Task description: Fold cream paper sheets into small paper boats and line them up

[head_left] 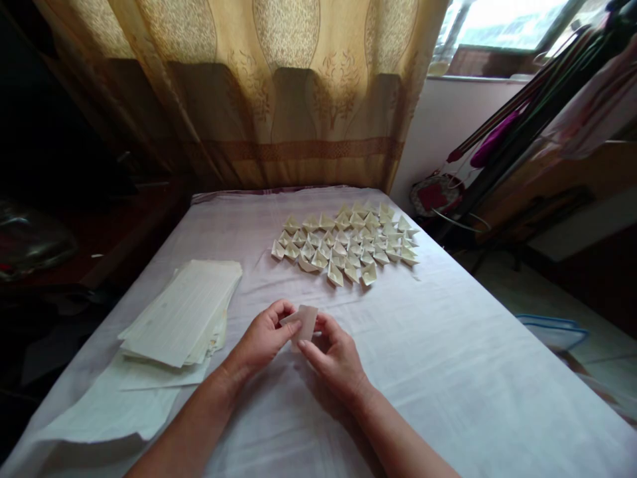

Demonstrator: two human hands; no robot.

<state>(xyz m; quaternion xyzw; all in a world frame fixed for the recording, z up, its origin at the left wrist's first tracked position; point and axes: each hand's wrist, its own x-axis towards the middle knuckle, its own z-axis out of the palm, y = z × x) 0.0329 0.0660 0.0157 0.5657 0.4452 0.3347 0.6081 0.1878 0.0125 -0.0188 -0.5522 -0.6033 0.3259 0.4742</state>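
Observation:
A small folded piece of pale paper (305, 322) is held up just above the white cloth between both my hands. My left hand (263, 338) pinches its left edge with thumb and fingers closed. My right hand (336, 358) grips its right and lower side, fingers curled round it. Beyond the hands, several small folded paper boats (348, 242) lie in close rows on the cloth. To the left lies a stack of flat paper sheets (184, 312).
The table is covered with a white cloth (448, 372). A patterned curtain (279, 93) hangs behind it. Dark furniture stands at the left; a rack with hanging items (522, 119) and a blue-rimmed basin (552, 330) are at the right.

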